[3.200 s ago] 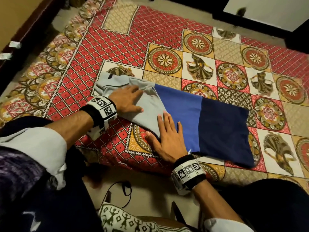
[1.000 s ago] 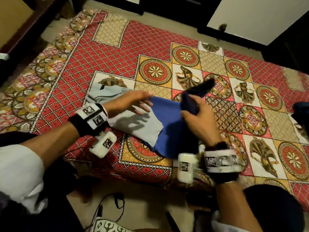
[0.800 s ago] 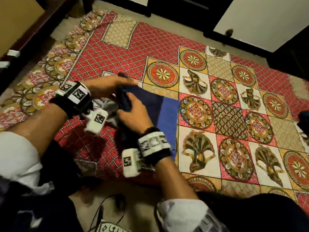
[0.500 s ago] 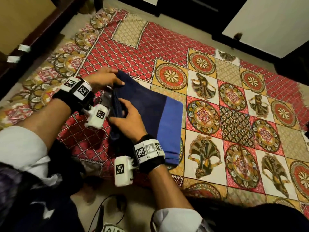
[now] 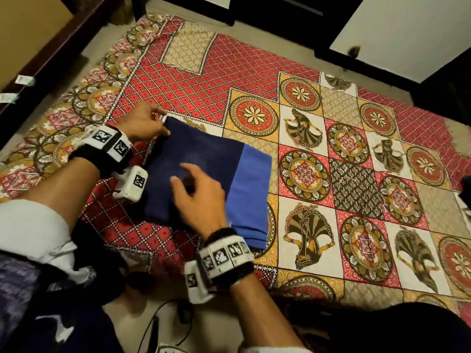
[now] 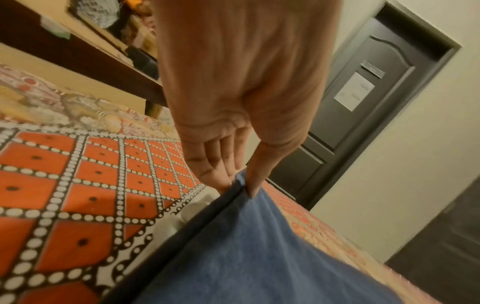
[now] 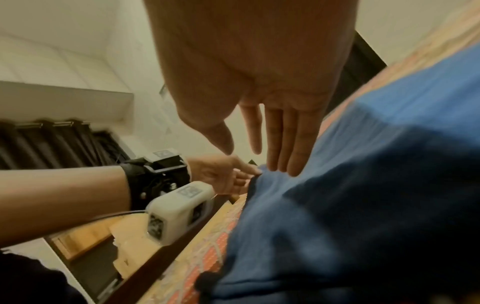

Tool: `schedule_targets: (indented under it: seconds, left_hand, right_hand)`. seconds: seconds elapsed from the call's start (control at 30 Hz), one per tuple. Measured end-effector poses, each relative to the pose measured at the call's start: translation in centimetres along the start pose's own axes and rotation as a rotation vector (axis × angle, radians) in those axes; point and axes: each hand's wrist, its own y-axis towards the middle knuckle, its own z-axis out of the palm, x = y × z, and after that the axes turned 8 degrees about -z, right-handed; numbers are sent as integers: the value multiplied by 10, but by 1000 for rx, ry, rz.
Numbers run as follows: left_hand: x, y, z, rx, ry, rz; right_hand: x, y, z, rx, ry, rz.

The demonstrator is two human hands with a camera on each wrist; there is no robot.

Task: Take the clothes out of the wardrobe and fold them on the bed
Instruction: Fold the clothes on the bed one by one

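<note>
From the head view, the folded blue garment [image 5: 204,174] lies on the near left part of the patterned bedspread [image 5: 331,174]; the left hand [image 5: 142,124] is at its far left corner, the right hand [image 5: 201,200] spread above it. The left wrist view shows thumb and fingers [image 6: 215,174] pinching that corner. The right wrist view shows straight, empty fingers [image 7: 283,139].

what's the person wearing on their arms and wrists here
Each wrist carries a black band topped with white tiles printed with black square markers. A white boxy camera module bearing the same kind of marker hangs from the left band, and another from the right. A thin dark cable leads from the left module. Both sleeves are white, pushed up, leaving the forearms bare.
</note>
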Motion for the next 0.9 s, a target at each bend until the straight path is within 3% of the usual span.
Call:
schedule_targets:
  seconds: [0.07,0.17,0.2,0.27,0.33,0.4,0.5,0.6,0.67,0.8,0.9]
  left_hand:
    - [2,-1,4,-125,189,81]
    - [-2,-14,16,-305,386,302]
    - [-5,-19,25,-291,445,421]
    - [-5,-27,47,-136,592,589]
    - [2,-29,70,27,808,550]
    - [16,-22,80,71,955,448]
    - [14,-18,73,60,827,344]
    - [5,-18,76,-5,805,312]
    - [-2,-25,85,-61,842,409]
    - [-21,-47,110,-68,738,732]
    - [-34,-53,139,16,647,791]
  right_hand:
    - [-24,-13,-28,-103,-126,-80]
    - [-72,-21,-61,55,-370,68]
    - [-87,-27,-68,105,-444,109]
    - [-110,-47,-71,159,-513,99]
    - [-123,-79,-63,173,-529,67]
    - [-128,-115,-55,145,-530,53]
    - [-127,-150,-51,40,-442,55]
    - [-127,-151,-58,-184,-315,72]
    - [-130,-145,-64,-273,-299,31]
    - [-135,-141,-70,-270,-251,-6]
    - [-138,-139,-74,-288,-201,-35]
